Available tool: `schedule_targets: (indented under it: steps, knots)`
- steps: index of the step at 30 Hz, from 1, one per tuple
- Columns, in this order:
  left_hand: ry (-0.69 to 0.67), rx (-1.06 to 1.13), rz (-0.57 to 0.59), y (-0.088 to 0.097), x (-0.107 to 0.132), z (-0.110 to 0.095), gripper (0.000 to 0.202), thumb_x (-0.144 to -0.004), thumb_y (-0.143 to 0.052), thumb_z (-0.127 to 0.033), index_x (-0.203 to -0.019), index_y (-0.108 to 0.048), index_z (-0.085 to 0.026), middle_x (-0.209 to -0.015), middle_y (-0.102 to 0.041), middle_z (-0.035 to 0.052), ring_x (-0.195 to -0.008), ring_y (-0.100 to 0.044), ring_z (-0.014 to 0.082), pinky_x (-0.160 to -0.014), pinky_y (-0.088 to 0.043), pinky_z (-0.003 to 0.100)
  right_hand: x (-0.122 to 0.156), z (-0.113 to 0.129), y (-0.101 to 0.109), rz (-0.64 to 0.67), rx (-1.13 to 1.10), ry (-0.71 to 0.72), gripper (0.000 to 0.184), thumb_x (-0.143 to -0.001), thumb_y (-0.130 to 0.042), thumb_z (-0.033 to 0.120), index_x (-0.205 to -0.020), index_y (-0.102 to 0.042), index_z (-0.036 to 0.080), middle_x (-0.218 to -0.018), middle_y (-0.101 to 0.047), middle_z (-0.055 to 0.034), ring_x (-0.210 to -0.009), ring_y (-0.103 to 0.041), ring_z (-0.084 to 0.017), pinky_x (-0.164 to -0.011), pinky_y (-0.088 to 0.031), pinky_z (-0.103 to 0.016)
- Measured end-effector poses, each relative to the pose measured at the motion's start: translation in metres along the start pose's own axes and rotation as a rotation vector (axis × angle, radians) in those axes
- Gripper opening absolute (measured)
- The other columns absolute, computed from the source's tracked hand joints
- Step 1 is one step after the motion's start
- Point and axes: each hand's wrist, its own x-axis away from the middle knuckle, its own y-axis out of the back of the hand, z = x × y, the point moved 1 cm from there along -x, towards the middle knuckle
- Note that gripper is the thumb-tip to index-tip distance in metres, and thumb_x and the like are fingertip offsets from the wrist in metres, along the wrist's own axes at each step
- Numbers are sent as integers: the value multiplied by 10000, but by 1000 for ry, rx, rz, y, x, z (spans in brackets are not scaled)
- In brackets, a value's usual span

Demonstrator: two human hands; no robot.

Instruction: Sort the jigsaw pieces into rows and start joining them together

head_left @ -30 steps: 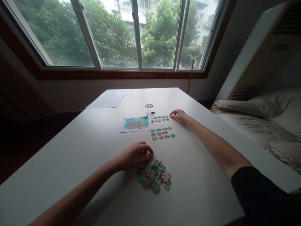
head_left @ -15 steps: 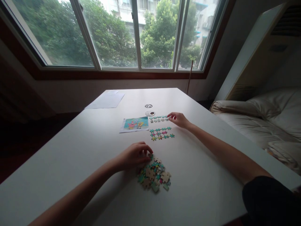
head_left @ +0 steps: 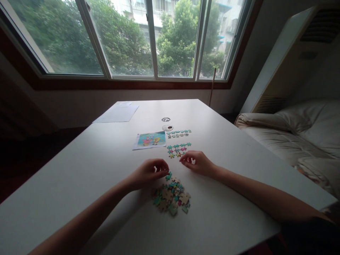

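Table (head_left: 79, 170), white, broad, carrying in its near half a loose pile of puzzle pieces (head_left: 171, 202), the hub for all hours given here. Window (head_left: 132, 42), sliding panes in a brown frame, at 12 beyond the table's far edge, trees and a building behind the glass. Couch (head_left: 281, 131), pale and padded, at 2. Tall unit (head_left: 288, 56), light-sided, with dark vents, between 1 and 2. Thin stick (head_left: 212, 86), reddish, leaning at 1 below the window. Paper sheet (head_left: 117, 114), white, flat, between 10 and 11 at the table's far end. Picture card (head_left: 150, 140), colourful cartoon figures on blue, flat, at 11. Loose pile, teal, beige and multicoloured, some pieces overlapping. Right hand (head_left: 203, 163), between 1 and 2, fingers loosely curved and released, tips toward 9, hiding part of the nearest row. Left hand (head_left: 145, 173), between 10 and 11, fingers curled, tips at a single teal piece; whether they grip it cannot be told. Lower set (head_left: 177, 150), three rows of pieces, at 12. Upper set (head_left: 177, 131), two rows, at 12 beyond it. Two round discs (head_left: 167, 128), at 12, farther still. Single teal piece (head_left: 168, 176), at 12, just beside the pile.
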Motion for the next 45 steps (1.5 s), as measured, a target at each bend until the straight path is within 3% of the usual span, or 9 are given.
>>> schedule_targets:
  steps: [8, 17, 21, 24, 27, 31, 37, 40, 45]
  knots:
    - [43, 372, -82, -10, -3, -5, 212, -703, -629, -320, -769, -587, -123, -697, -598, 16, -670, -536, 132, -633, -424, 263, 4, 28, -12, -60, 4, 50, 170, -749, -597, 338, -798, -611, 176, -685, -592, -3, -575, -512, -79, -572, -431, -215]
    - [26, 289, -88, -15, -3, -1, 200, -715, -618, -320, -774, -594, -130, -714, -600, 17, -682, -534, 132, -621, -423, 248, 6, 30, -14, -117, 4, 91, 96, -768, -564, 275, -746, -580, 183, -664, -585, 3, -553, -496, -78, -550, -425, -212]
    - [64, 254, -120, -14, -3, -5, 259, -707, -629, -373, -791, -595, -131, -686, -590, 7, -623, -515, 114, -564, -400, 222, 4, 30, -9, -214, 81, 97, 61, -756, -551, 233, -721, -559, 185, -638, -571, 7, -536, -482, -79, -536, -413, -215]
    - [189, 316, -117, -15, -2, -8, 313, -712, -610, -430, -749, -587, -119, -641, -573, -3, -520, -458, 81, -479, -351, 196, 4, 27, -3, -313, 257, 226, 68, -752, -539, 205, -687, -546, 187, -612, -575, 11, -548, -489, -89, -564, -400, -237]
    - [289, 424, -62, -18, -1, -10, 340, -736, -575, -448, -737, -585, -109, -606, -558, -8, -452, -408, 58, -425, -298, 181, 4, 23, 1, -289, 449, 432, 65, -767, -520, 182, -708, -546, 195, -638, -601, 12, -587, -506, -99, -609, -382, -263]
    - [324, 503, -45, -23, 0, -11, 329, -725, -593, -438, -762, -598, -111, -608, -556, -7, -431, -405, 51, -410, -287, 178, 6, 19, 3, -172, 579, 590, 52, -809, -496, 218, -795, -545, 210, -658, -587, 11, -590, -492, -101, -602, -363, -275]
    - [292, 500, -55, -25, 1, -14, 308, -707, -613, -424, -723, -591, -117, -599, -535, -18, -464, -413, 57, -439, -303, 185, 6, 22, 5, -150, 579, 711, 46, -817, -517, 232, -859, -536, 226, -667, -572, 15, -631, -499, -107, -602, -366, -272]
    - [278, 517, -69, -24, 1, -16, 273, -707, -617, -392, -709, -577, -122, -579, -510, -35, -463, -395, 55, -443, -291, 188, 5, 24, 5, -149, 577, 721, 57, -820, -520, 247, -864, -554, 235, -684, -588, 17, -635, -505, -103, -601, -370, -267]
    - [230, 443, -73, -18, 1, -17, 224, -730, -592, -344, -703, -577, -121, -556, -485, -42, -485, -395, 66, -458, -293, 192, 4, 20, 4, -207, 448, 589, 181, -791, -565, 318, -930, -570, 203, -775, -624, -13, -699, -535, -113, -657, -401, -272]
